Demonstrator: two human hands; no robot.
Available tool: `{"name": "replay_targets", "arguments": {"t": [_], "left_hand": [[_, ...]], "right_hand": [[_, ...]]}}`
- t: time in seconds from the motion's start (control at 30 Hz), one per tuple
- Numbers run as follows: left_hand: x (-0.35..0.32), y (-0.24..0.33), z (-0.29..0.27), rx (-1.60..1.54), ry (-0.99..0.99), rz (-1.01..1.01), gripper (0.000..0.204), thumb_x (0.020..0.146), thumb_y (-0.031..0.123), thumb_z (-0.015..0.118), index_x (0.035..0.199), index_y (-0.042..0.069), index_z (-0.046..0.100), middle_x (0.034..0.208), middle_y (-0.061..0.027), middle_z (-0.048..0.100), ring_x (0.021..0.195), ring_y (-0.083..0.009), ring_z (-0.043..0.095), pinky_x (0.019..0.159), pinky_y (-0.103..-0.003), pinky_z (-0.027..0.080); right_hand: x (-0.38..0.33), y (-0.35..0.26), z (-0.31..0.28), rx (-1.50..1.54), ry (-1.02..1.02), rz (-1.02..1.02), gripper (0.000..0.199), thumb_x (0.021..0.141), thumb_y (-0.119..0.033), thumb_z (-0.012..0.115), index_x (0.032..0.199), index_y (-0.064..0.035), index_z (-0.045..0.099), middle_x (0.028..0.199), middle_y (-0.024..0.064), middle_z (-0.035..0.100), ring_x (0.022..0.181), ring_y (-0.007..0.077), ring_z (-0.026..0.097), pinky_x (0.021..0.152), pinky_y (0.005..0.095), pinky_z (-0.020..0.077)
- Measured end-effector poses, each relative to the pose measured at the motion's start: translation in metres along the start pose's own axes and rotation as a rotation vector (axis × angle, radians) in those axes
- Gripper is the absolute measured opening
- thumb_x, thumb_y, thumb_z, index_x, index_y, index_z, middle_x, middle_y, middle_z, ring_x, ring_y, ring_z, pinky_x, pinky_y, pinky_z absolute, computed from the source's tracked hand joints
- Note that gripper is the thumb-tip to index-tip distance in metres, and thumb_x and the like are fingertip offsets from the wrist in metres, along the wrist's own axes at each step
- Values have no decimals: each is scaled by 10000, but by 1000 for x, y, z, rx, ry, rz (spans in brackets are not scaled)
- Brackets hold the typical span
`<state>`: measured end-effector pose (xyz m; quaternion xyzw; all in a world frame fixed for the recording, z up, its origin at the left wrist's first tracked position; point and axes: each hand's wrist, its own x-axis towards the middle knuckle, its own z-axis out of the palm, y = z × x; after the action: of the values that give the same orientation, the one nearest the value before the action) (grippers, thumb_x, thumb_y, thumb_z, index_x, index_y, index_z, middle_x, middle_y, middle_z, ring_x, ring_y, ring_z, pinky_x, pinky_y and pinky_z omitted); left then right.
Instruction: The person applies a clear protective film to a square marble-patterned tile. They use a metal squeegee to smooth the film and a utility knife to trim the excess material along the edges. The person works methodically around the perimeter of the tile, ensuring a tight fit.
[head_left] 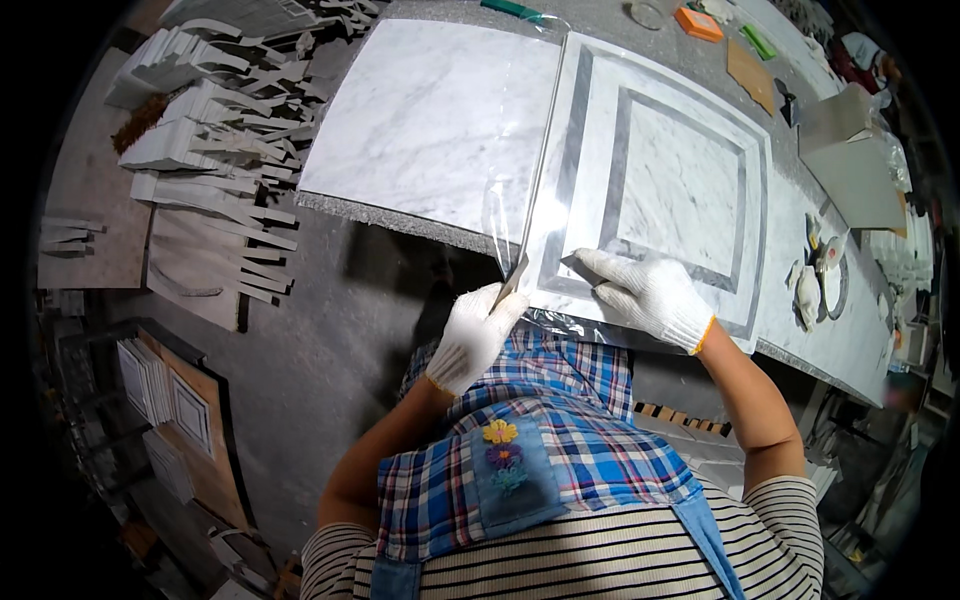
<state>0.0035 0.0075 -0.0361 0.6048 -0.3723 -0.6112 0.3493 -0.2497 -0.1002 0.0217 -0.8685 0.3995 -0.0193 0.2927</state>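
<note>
My left hand (470, 343), in a white knit glove, is closed at the near edge of a framed marble panel (672, 178). A thin flat brownish strip (513, 277) sticks up between its thumb and forefinger; its kind is unclear. Clear plastic film (502, 205) runs along the panel's left side and wrinkles under its near edge. My right hand (652, 298), gloved alike, lies on the panel's lower part with forefinger and thumb stretched to the left. By that forefinger's tip is a small dark point I cannot make out. The panel is white with grey inlaid bands.
A plain white marble slab (435, 115) lies left of the panel on the grey table. Stacked white tiles (185, 125) and loose strips stand at far left. An orange box (698, 24), a brown card (750, 76) and a cardboard box (850, 160) are at right.
</note>
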Motion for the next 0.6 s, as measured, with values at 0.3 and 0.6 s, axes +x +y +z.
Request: {"name": "replay_targets", "arguments": {"t": [0.3,0.6], "left_hand": [[-2,3,0,-43,-3,-32,277,1038,268,634,959,6,679,696,52,503,599,-28,400,519,-243,332],[-1,0,1,-71,-13,-22,278,1041,273,637,969,11,698,677,66,491,597,-24,389,516,-238,303]], "right_hand": [[-1,-3,-4,-12,-1,-93,499,916,-161,681,1407,-247,649,1203,95,744,882,332,745,833,393,619],[5,-1,1,-31,18,-115,478,935,-223,674,1410,-268,645,1172,115,749,885,333,744,805,414,612]]}}
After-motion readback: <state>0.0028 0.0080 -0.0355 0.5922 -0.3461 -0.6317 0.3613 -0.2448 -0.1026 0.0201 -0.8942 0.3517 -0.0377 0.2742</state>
